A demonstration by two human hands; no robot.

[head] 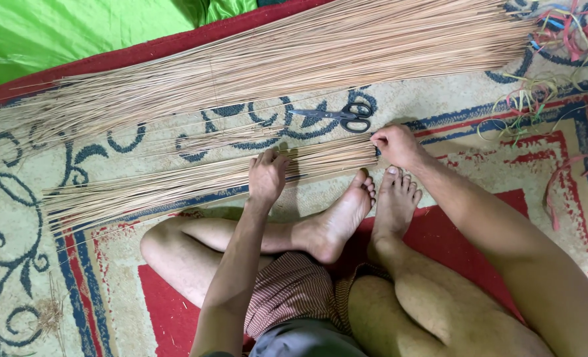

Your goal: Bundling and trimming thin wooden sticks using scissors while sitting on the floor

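Small stick bundle (208, 175) lies flat on rug (16, 218), just ahead of my feet. Left hand (267, 177) presses it, fingers flat, open, so sticks stay aligned. Right hand (396, 145) pinches butt ends, evening them. Scissors (337, 116) near, big pile (274, 66) behind.

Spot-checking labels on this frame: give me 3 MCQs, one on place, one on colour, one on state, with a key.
1. Where do the scissors lie?
A. on the rug between the big stick pile and the small bundle
B. in the right hand
C. on the green cloth

2. What colour is the cloth at top left?
A. white
B. bright green
C. black

3. How is the left hand placed?
A. lifted clear of everything
B. holding the scissors
C. pressed flat on the small bundle

Key: 1 A, they rest on the patterned rug below the big stick pile; 2 B, it is plainly green; 3 C, its fingers lie across the sticks while the right hand pinches the bundle's end.
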